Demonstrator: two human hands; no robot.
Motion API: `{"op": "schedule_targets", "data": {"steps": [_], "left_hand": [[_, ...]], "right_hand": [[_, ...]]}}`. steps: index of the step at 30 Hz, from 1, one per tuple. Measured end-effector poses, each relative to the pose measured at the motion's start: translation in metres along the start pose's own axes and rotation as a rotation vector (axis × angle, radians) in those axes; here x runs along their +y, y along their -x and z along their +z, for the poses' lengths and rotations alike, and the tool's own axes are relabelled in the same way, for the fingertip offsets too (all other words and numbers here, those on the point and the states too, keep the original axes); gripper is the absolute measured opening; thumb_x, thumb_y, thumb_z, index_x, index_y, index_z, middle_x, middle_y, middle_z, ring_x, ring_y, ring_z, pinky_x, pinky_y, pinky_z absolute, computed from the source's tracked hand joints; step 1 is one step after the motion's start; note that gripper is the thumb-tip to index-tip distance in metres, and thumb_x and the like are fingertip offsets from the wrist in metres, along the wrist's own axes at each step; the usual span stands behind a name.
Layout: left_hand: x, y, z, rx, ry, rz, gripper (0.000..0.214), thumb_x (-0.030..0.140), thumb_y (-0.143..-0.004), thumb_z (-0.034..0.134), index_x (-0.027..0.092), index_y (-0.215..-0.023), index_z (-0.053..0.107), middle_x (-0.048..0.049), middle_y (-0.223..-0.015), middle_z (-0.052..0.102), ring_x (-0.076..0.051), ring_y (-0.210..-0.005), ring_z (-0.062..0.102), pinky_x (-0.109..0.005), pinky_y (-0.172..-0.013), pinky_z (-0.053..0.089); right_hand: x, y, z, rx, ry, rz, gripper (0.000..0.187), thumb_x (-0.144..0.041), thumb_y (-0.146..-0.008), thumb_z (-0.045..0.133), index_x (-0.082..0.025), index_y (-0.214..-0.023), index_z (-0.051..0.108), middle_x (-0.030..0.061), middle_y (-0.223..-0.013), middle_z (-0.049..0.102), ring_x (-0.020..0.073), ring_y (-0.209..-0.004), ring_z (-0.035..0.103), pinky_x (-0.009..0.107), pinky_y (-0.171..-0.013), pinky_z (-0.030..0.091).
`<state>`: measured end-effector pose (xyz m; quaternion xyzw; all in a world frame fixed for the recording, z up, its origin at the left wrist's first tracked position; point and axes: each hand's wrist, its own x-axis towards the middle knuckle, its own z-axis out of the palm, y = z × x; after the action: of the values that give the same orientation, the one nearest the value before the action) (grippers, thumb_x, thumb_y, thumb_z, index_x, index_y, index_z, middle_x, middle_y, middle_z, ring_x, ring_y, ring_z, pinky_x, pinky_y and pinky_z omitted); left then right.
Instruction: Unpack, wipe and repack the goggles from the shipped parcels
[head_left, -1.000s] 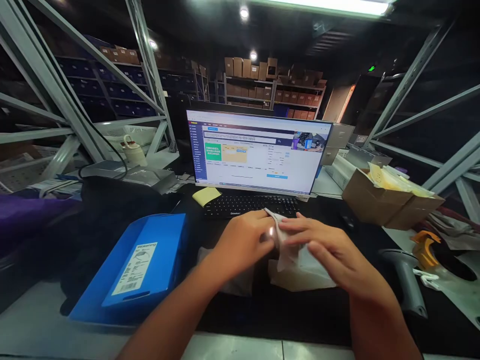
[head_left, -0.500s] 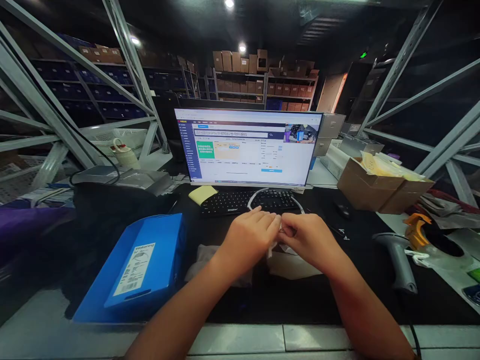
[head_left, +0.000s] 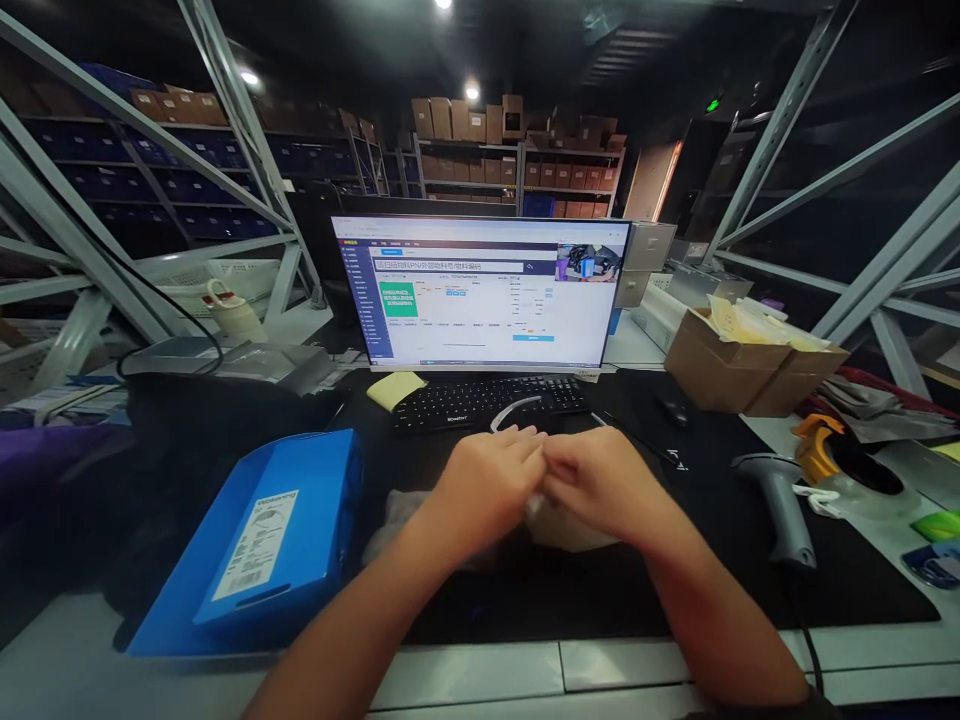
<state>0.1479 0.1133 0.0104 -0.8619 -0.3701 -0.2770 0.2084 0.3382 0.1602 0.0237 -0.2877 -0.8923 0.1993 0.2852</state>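
Observation:
My left hand point(head_left: 486, 482) and my right hand point(head_left: 600, 482) meet above the desk mat, fingers closed and fingertips touching. A light grey cable point(head_left: 517, 408) bends in a loop out from behind them over the keyboard. Its gripped part is hidden by the fingers. Under my right hand lies a pale, flat packet or paper point(head_left: 577, 532), partly covered. A crumpled translucent plastic bag point(head_left: 386, 525) is on the mat beside my left forearm. Left of it, a blue box point(head_left: 300, 540) with a white printed label lies tilted.
Behind the hands are a black keyboard point(head_left: 427, 405), yellow sticky notes point(head_left: 391, 390) and a lit monitor point(head_left: 465, 345). To the right stand a mouse point(head_left: 671, 411), a grey barcode scanner point(head_left: 781, 515), a tape dispenser point(head_left: 821, 450) and a cardboard box point(head_left: 720, 370).
The view has shifted slightly, moving most things left. Both hands stay together, turned a little, and now cover the whitish bit seen between the fingers. Less of the cable loop shows.

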Motion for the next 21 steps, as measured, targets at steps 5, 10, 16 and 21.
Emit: {"op": "schedule_targets", "data": {"steps": [5,10,16,21], "left_hand": [[-0.004,0.001,-0.008,0.037,0.085,-0.046,0.023,0.018,-0.088,0.055,0.018,-0.106,0.067,-0.0093,-0.104,0.077,-0.025,-0.101,0.074,-0.034,-0.079,0.062],[0.0,-0.001,-0.01,0.045,0.066,-0.089,0.028,0.016,-0.082,0.056,0.02,-0.106,0.07,-0.0062,-0.097,0.078,-0.022,-0.086,0.076,-0.032,-0.072,0.061],[-0.002,0.001,0.009,0.052,-0.054,-0.016,0.02,0.012,-0.085,0.056,0.013,-0.101,0.069,-0.0112,-0.101,0.078,-0.027,-0.095,0.075,-0.038,-0.079,0.062],[-0.009,0.0,-0.006,0.11,0.082,-0.103,0.027,0.016,-0.083,0.06,0.02,-0.107,0.071,-0.0061,-0.105,0.078,-0.023,-0.089,0.076,-0.035,-0.078,0.062]], "right_hand": [[0.016,-0.001,-0.014,-0.205,-0.268,-0.061,0.047,-0.029,-0.082,0.072,-0.022,-0.062,0.03,-0.0076,-0.056,0.038,0.0081,-0.053,0.038,0.022,-0.052,0.026],[0.042,0.005,-0.041,-0.353,-0.35,-0.083,0.053,-0.036,-0.077,0.078,-0.021,-0.058,0.031,-0.0082,-0.056,0.036,0.0075,-0.054,0.032,0.022,-0.051,0.027],[0.013,-0.004,0.001,-0.049,0.034,-0.059,0.038,-0.011,-0.079,0.063,-0.019,-0.059,0.032,-0.0082,-0.055,0.032,0.0082,-0.054,0.026,0.027,-0.053,0.016],[0.038,-0.004,-0.024,-0.298,-0.397,-0.134,0.051,-0.029,-0.084,0.071,-0.021,-0.059,0.027,-0.0078,-0.057,0.035,0.008,-0.055,0.033,0.022,-0.053,0.027]]}}
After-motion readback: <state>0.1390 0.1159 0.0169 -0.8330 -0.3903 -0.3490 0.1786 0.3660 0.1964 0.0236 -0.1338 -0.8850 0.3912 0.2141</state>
